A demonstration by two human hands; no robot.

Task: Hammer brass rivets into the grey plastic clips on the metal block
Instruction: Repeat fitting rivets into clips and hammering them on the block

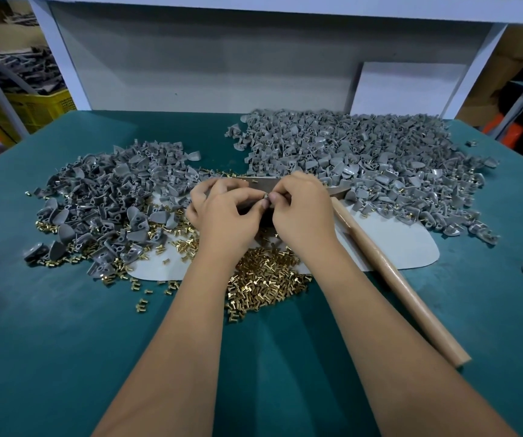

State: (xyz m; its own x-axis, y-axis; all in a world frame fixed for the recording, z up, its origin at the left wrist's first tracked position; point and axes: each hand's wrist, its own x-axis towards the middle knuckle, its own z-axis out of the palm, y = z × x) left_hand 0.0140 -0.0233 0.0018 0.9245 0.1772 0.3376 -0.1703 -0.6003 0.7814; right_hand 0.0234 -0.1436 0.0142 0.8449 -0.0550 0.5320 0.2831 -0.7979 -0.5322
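Both the left hand (222, 209) and right hand (301, 206) pinch a grey clip (266, 197) between their fingers above the metal block (266, 184); a misaligned rivet could slip into the brass pile (263, 279) beneath.

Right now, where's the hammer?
The hammer lies on the green table, beside the right hand, wooden handle pointing toward the person.

Grey clips (348, 159) are heaping in 2 piles on teal cloth (64, 326), brass rivets (263, 279) are glinting gold, a tan handle (405, 288) is lying across a pale mat (389, 241).
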